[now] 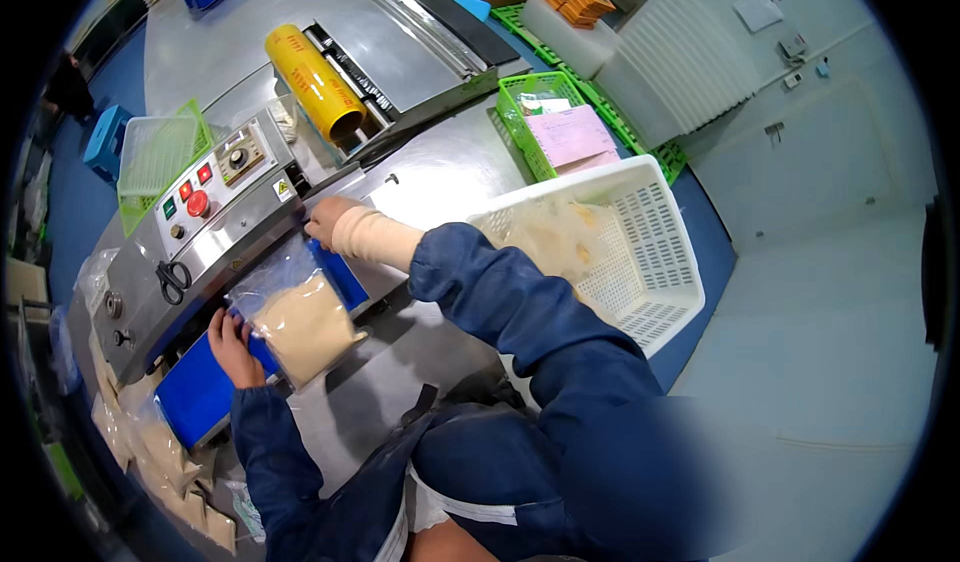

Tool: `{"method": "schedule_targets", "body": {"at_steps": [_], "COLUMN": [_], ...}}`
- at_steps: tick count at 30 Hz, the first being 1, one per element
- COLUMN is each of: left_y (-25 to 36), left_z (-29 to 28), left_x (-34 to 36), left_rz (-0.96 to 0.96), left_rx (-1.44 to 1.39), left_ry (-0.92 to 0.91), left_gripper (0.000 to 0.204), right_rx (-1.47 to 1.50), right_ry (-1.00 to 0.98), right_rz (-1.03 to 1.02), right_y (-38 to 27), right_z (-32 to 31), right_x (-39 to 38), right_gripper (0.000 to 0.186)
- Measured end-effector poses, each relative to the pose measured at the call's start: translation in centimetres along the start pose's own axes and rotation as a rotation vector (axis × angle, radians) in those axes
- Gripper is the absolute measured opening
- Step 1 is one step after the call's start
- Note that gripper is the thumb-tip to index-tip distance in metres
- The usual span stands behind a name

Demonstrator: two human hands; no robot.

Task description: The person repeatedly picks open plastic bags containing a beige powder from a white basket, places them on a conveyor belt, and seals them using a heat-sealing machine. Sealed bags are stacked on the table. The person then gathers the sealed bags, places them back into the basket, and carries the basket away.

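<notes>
A clear plastic bag of beige powder [305, 332] lies tilted across the blue conveyor belt [195, 392] of a bag sealing machine [255, 207]. Its unfilled upper end reaches up to the machine's metal edge. My left hand [237, 352] pinches the left side of that upper film, fingers up against the machine. At the machine's right end, my right hand [335, 224] has its fingers curled by the upper right corner of the film. Its fingertips are partly hidden. The machine's front carries a red stop button [198, 203], and black scissors [173, 281] rest on its casing.
A white basket [655, 252] with some beige-filled bags stands to my right. Several filled bags [165, 447] lie at the belt's left end. Behind the machine are a yellow film roll [312, 82] on a wrapper and a green basket [530, 132] holding papers.
</notes>
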State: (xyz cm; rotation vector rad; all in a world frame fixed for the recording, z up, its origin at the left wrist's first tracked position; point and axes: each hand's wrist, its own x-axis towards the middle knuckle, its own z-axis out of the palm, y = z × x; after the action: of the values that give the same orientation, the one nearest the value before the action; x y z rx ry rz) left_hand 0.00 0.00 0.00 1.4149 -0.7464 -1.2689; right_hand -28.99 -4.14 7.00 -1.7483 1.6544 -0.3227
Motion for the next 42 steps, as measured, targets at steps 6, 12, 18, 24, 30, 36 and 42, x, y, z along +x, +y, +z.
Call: {"method": "schedule_targets", "body": {"at_steps": [6, 12, 18, 24, 30, 36, 42], "left_y": [3.1, 5.4, 5.0, 3.9, 2.7, 2.5, 2.0], "left_z": [0.4, 1.6, 6.6, 12.1, 15.2, 17.8, 19.6], "left_x": [-7.2, -12.8, -15.9, -21.2, -25.5, -28.7, -30.5], "left_rz": [0.417, 0.516, 0.482, 0.461, 0.423, 0.463, 0.446], "left_rx": [0.088, 0.155, 0.093, 0.096, 0.117, 0.135, 0.13], "left_ry": [0.142, 0.027, -0.252, -0.564, -0.778, -0.922, -0.98], "left_gripper": [0.027, 0.025, 0.019, 0.016, 0.015, 0.015, 0.015], "right_rx": [0.018, 0.359, 0.504, 0.414, -0.049, -0.185, 0.147], "right_ry": [0.339, 0.741, 1.046, 1.008, 0.644, 0.734, 1.03], "right_rz": [-0.317, 0.071, 0.361, 0.534, 0.4, 0.449, 0.491], "right_y": [-1.5, 3.9, 11.6, 14.7, 17.1, 18.2, 21.1], "right_z": [-8.0, -13.4, -8.7, -2.1, 4.5, 5.6, 3.3], "right_x": [-14.1, -30.5, -42.3, -48.5, -49.3, -47.4, -46.5], "right_gripper": [0.024, 0.02, 0.017, 0.017, 0.053, 0.037, 0.024]}}
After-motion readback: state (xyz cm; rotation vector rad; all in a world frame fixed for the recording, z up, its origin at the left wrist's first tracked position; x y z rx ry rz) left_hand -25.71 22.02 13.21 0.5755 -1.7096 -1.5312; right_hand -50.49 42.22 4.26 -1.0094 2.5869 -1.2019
